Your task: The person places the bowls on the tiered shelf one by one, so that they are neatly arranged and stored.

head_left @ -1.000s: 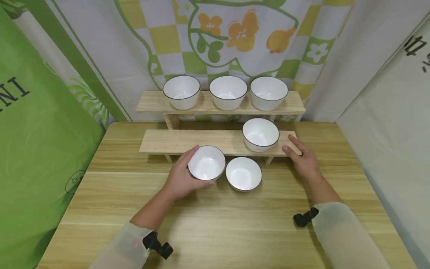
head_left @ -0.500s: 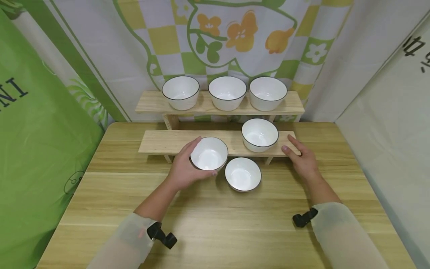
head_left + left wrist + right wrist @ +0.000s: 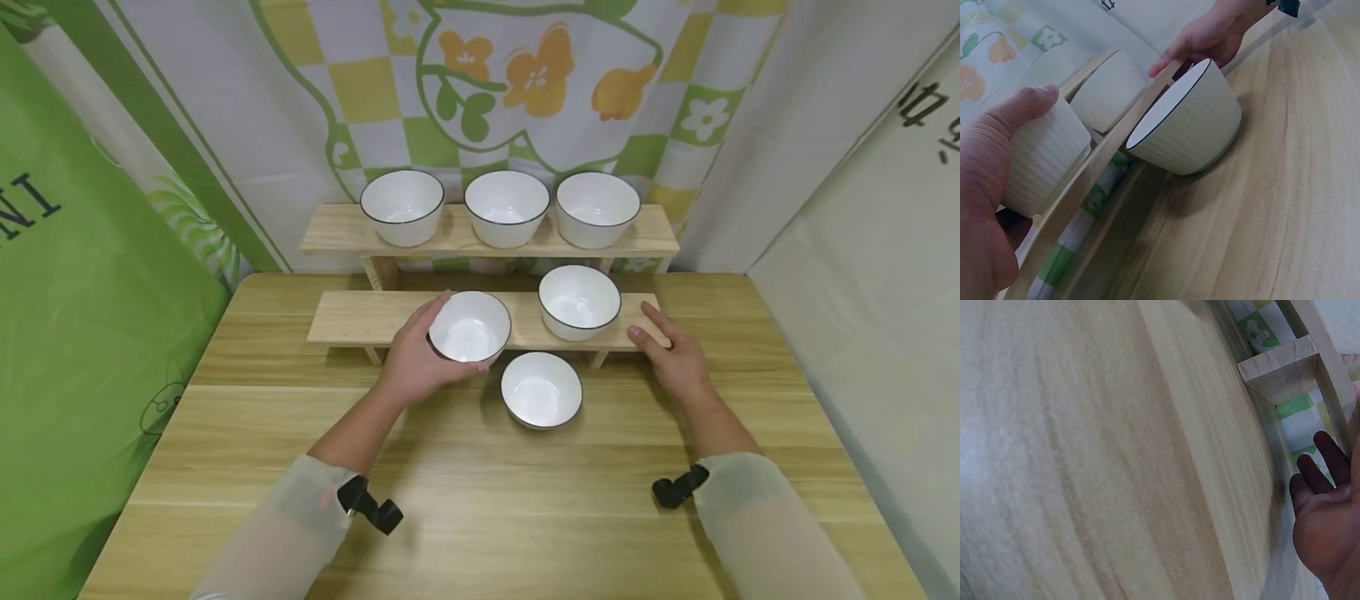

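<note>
My left hand grips a white bowl with a dark rim, fingers on its far side and thumb on the near side. In the left wrist view this ribbed bowl is at the lower shelf's front edge; whether it touches the board I cannot tell. My right hand holds the right end of the lower wooden shelf, thumb and index finger on top. Other fingers show below the board in the right wrist view. Another bowl stands on that shelf, left of my right hand.
A similar bowl rests on the wooden table in front of the shelf. On the upper shelf stand three more, a left bowl, a middle bowl and a right bowl. A patterned cloth hangs behind.
My left hand has carried its bowl away from me and slightly right, from beside the bowl on the table to the lower shelf. The right hand stays at the shelf's end.
</note>
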### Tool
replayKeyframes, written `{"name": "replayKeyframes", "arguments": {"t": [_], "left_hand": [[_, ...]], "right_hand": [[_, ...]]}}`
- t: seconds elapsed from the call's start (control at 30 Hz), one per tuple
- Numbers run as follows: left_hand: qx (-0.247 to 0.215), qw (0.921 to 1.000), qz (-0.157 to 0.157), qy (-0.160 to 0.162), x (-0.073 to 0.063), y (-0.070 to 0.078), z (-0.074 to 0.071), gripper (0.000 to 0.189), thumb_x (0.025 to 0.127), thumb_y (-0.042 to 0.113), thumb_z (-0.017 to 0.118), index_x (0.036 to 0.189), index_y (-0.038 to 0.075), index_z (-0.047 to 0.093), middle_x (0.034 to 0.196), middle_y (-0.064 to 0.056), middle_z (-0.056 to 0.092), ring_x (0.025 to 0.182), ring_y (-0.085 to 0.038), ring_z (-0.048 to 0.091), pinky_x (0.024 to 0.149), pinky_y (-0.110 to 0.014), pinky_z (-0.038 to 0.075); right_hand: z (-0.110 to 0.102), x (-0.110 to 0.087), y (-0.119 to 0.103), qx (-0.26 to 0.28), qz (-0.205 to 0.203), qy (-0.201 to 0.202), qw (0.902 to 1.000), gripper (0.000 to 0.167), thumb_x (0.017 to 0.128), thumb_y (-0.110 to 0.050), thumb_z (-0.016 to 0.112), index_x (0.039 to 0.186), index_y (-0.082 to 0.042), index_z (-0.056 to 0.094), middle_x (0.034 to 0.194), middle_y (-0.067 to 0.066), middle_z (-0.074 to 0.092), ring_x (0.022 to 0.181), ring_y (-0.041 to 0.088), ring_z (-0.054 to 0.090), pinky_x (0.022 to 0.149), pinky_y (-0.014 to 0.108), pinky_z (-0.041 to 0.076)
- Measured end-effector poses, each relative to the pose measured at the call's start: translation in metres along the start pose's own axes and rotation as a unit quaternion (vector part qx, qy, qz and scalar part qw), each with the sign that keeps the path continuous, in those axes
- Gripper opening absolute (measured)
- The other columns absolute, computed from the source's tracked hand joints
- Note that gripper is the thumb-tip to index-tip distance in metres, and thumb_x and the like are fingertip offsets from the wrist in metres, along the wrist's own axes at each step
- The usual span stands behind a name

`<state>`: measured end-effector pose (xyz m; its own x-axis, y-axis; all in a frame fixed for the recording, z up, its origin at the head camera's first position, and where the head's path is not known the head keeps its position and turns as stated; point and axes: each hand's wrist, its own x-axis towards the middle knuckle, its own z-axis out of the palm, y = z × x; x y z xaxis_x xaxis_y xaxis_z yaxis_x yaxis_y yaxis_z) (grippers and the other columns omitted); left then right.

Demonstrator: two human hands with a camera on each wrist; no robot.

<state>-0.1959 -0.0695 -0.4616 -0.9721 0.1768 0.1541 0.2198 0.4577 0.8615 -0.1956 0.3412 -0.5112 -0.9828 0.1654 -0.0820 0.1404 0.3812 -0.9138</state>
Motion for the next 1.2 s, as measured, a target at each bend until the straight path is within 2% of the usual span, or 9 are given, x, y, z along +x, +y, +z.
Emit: {"name": "replayKeyframes", "arguments": {"t": [0.33,0.6,0.87,1.2], "left_hand": [[-0.002,0.9999,-0.009,-0.006,0.016,0.005,0.011,0.123,0.058,0.049,0.101,0.161,0.024,0.040,0.157,-0.006,0.046,0.140,-0.027,0.046,0.113,-0.048,0.042],[-0.010,0.9999,0.003,-0.006,0.029,0.009,0.020,0.123,0.060,0.045,0.101,0.162,0.016,0.038,0.159,-0.007,0.043,0.144,-0.026,0.043,0.115,-0.045,0.040],[-0.021,0.9997,-0.015,0.001,0.040,0.005,0.026,0.121,0.063,0.043,0.101,0.162,0.019,0.037,0.159,-0.009,0.043,0.142,-0.029,0.045,0.115,-0.045,0.040],[-0.026,0.9994,-0.018,0.015,0.050,0.004,0.032,0.118,0.064,0.040,0.100,0.162,0.014,0.038,0.157,-0.014,0.043,0.139,-0.033,0.047,0.114,-0.047,0.041]], "right_hand": [[-0.003,0.003,0.004,0.002,0.000,-0.007,1.0000,0.075,0.098,-0.052,0.070,0.161,-0.027,0.040,0.169,0.007,0.026,0.156,0.033,0.018,0.126,0.054,0.016],[-0.004,0.003,0.004,-0.005,0.002,-0.001,1.0000,0.075,0.096,-0.054,0.070,0.160,-0.028,0.041,0.168,0.006,0.028,0.156,0.032,0.019,0.125,0.054,0.017],[-0.001,0.002,0.002,-0.006,-0.004,-0.003,1.0000,0.075,0.096,-0.055,0.070,0.160,-0.027,0.042,0.168,0.006,0.028,0.156,0.033,0.019,0.126,0.054,0.016],[0.000,0.002,0.002,0.002,-0.003,0.005,1.0000,0.074,0.095,-0.054,0.072,0.159,-0.028,0.045,0.167,0.006,0.031,0.155,0.032,0.022,0.125,0.053,0.018]]}}
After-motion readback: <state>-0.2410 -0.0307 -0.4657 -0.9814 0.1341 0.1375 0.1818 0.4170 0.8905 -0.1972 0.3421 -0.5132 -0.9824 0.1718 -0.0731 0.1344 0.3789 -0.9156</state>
